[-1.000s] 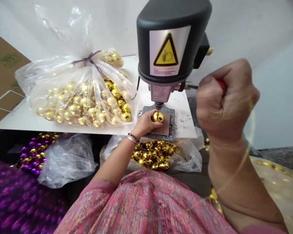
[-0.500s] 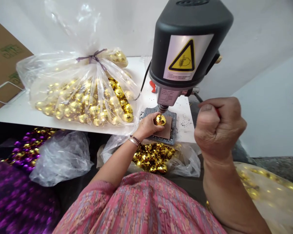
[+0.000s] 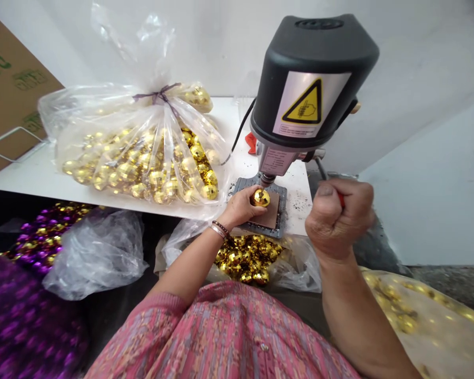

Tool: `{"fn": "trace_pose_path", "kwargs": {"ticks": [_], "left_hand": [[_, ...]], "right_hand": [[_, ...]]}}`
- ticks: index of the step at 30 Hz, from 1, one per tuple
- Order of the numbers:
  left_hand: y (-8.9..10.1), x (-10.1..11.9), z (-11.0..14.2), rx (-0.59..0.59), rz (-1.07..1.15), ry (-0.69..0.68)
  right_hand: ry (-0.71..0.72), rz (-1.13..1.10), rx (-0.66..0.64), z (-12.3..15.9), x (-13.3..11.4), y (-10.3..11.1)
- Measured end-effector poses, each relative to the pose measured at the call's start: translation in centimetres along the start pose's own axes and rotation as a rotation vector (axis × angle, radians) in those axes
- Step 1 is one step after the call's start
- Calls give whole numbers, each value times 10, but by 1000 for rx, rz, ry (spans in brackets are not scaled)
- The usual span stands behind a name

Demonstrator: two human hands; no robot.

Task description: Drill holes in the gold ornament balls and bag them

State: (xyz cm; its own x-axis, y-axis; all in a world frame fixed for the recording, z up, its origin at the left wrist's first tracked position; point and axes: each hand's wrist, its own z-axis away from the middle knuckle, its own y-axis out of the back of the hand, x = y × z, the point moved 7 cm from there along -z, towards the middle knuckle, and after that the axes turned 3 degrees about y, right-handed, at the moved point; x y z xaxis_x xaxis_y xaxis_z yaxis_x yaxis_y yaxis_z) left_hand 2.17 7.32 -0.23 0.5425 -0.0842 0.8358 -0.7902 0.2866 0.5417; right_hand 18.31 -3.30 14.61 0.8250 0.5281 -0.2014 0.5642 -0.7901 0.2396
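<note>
A black bench drill press [image 3: 316, 89] with a yellow warning label stands on the white table. My left hand [image 3: 243, 208] pinches a shiny gold faceted ball [image 3: 261, 197] between thumb and fingers. The ball rests over a brown board [image 3: 269, 217] on the drill's grey base [image 3: 282, 208], right under the chuck [image 3: 267, 179]. Whether the drill bit touches the ball I cannot tell. On the right, my right hand [image 3: 337, 218] is wrapped around the red grip of the drill's feed lever [image 3: 321, 167].
A tied clear bag of gold balls [image 3: 142, 163] lies on the table [image 3: 19, 181]. Below the base sits an open bag of gold balls [image 3: 247, 258]. Another bag [image 3: 426, 316] stands at lower right. Purple balls [image 3: 35, 237], crumpled plastic [image 3: 98, 258] and a cardboard box [image 3: 11, 89] are left.
My right hand has moved down and to the left with the lever. My left hand still holds the gold ball under the chuck. The whole view has shifted slightly.
</note>
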Motion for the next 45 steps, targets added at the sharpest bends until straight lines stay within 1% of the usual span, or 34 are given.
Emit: {"fn": "trace_pose_path", "kwargs": {"ticks": [4,7,9,11,14,16,17,18,20,22,23,24,25,26,28,31,33,34,35,37,39,40,42,44,45], "left_hand": [[1,2,1,9,12,1],[0,2,2,21,-4,4],[-1,2,2,25,-16,9],[-1,3,4,43,-26,7],[2,6,12,79,-3,3],[5,7,24,80,10,-7],[7,7,32,68,4,-19],[8,6,41,40,-12,-35],[7,1,64,-76,-66,-62],[3,-10,88,-232,-120,-60],[3,-17,99,-288,-138,-53],[5,-23,106,-308,-146,-45],[9,-28,111,-289,-147,-37],[16,-31,112,-239,-145,-29],[36,-33,105,-81,-157,-20],[74,-25,78,189,-269,-15],[98,-17,56,317,-407,26],[106,-16,46,339,-487,75],[113,-17,37,331,-566,143],[118,-25,26,248,-696,298],[117,-35,24,162,-760,400],[115,-38,24,139,-768,419],[111,-43,27,132,-757,404],[111,-45,31,185,-699,371],[114,-45,34,242,-642,353]], "right_hand": [[63,-50,44,15,1,-7],[19,-71,76,16,3,-7],[-56,-67,92,6,6,-5],[-140,-61,88,-13,11,-2],[-334,-96,11,-42,25,-5],[-454,-123,-49,-53,34,-9],[-489,-131,-67,-56,37,-10],[-502,-136,-77,-57,39,-11],[-498,-148,-86,-56,40,-11],[-472,-165,-86,-53,39,-12],[-459,-175,-78,-51,39,-12],[-452,-185,-71,-50,39,-12],[-451,-193,-62,-48,39,-12],[-455,-200,-50,-47,39,-12],[-471,-208,-24,-46,40,-11],[-474,-200,-13,-45,39,-11],[-469,-181,-28,-45,38,-11],[-469,-171,-30,-44,38,-10],[-469,-164,-27,-43,38,-9],[-469,-160,-26,-42,37,-8],[-470,-160,-18,-40,36,-8],[-473,-162,-11,-40,35,-7],[-483,-167,7,-39,34,-7],[-492,-165,24,-39,34,-6],[-495,-161,28,-39,34,-6]]}}
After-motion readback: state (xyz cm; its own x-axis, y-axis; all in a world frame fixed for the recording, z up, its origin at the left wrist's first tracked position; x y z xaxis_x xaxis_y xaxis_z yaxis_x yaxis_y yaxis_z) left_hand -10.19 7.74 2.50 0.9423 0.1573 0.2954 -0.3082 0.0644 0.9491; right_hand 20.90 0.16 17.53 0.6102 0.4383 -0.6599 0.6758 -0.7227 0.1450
